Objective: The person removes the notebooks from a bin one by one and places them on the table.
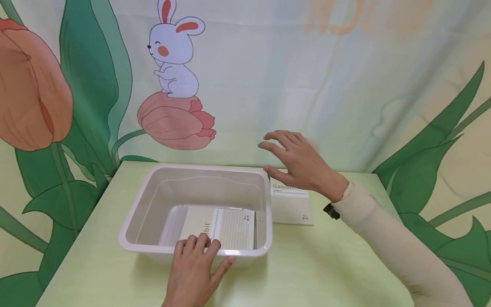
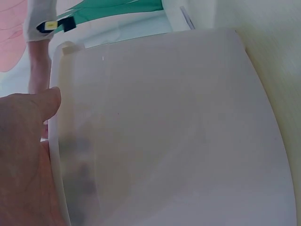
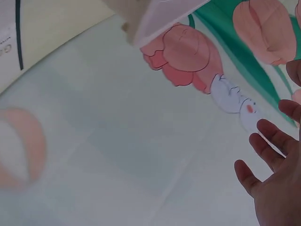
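A beige plastic basin (image 1: 135, 204) stands on the table. Inside it lies a notebook (image 1: 235, 230) with a lined cover and "bit" legible, its near edge hidden by the rim. My left hand (image 1: 194, 266) grips the near rim, fingers curled over it, thumb outside. In the left wrist view the thumb lies at the rim, and the basin's outer wall (image 2: 178, 132) fills most of the picture. To the basin's right, a "Gambit" notebook (image 1: 290, 209) lies flat on the table. Above its far part my right hand (image 1: 299, 164) hovers, fingers spread and loosely bent, holding nothing.
The pale green table (image 1: 326, 264) ends at the back against a printed cloth (image 1: 245, 85) with a rabbit and tulips. A black band (image 1: 331, 211) sits at the right wrist, by the cream sleeve (image 1: 399, 243).
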Action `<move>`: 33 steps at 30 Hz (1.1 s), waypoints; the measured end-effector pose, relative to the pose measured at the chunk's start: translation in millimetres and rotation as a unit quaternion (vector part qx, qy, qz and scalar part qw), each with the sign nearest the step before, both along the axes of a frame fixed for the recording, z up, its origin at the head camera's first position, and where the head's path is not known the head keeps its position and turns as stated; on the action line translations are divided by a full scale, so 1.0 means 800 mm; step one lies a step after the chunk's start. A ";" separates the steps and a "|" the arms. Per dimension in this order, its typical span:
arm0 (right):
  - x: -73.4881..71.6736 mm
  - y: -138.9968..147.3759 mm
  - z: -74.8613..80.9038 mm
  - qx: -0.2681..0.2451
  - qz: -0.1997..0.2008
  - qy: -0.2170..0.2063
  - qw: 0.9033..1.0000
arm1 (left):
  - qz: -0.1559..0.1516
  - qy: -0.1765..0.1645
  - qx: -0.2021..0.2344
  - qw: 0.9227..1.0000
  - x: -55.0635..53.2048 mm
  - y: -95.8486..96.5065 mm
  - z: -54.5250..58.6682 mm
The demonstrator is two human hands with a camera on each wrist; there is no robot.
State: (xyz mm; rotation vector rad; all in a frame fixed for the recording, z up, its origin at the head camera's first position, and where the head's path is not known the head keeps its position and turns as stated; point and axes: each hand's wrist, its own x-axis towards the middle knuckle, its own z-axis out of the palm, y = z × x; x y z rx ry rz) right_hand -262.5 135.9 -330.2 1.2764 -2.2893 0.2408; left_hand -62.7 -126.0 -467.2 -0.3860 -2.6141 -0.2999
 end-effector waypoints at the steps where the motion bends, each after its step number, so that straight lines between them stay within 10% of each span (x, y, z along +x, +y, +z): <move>1: 0.002 -0.005 0.005 0.004 0.009 0.002 1.000 | 0.000 -0.001 -0.001 1.000 0.000 0.000 0.000; 14: 0.021 -0.081 0.031 0.083 0.087 -0.017 0.993 | 0.004 0.000 -0.006 1.000 -0.003 -0.001 0.000; 33: 0.029 -0.191 -0.002 0.206 0.116 -0.068 0.969 | 0.005 -0.005 -0.009 1.000 -0.002 0.001 0.002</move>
